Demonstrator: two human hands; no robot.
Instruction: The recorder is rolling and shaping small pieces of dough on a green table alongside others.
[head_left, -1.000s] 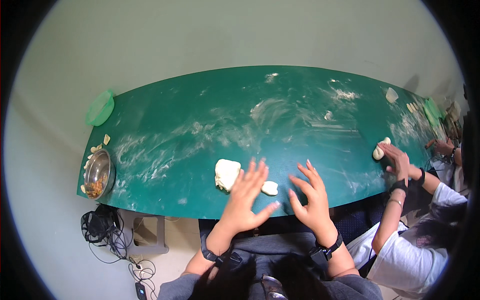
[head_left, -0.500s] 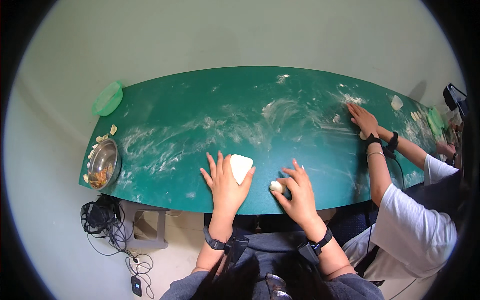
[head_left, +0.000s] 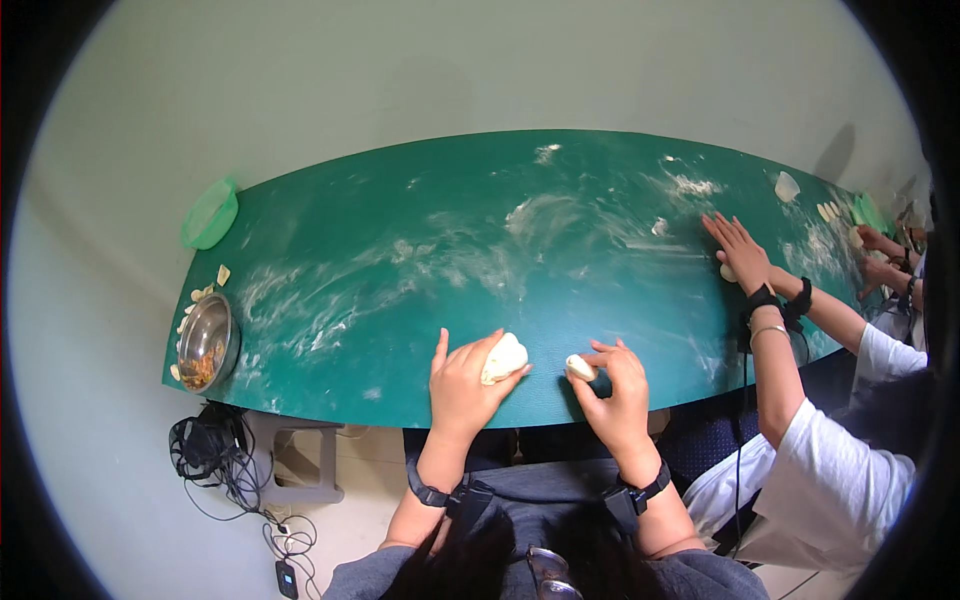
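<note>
Near the front edge of the green table (head_left: 400,350), my left hand (head_left: 464,390) is closed around a pale lump of dough (head_left: 506,358), its thumb and forefinger along the sides. The lump looks rounded and folded, and my palm hides part of it. To its right, a small white piece of dough (head_left: 579,367) is pinched between the thumb and fingertips of my right hand (head_left: 620,398). The two pieces are apart, with bare green surface between them.
At the left edge a metal bowl (head_left: 208,345) holds chopped orange-brown filling, with several shaped dough pieces (head_left: 223,274) beside it. A green plastic basket (head_left: 210,215) stands behind. On the right, a co-worker's hands (head_left: 742,255) press on dough. Flour streaks the table.
The left dough went from a flat, triangular slab to a rounder lump gripped by my fingers. My right hand has closed into a pinch on the small piece.
</note>
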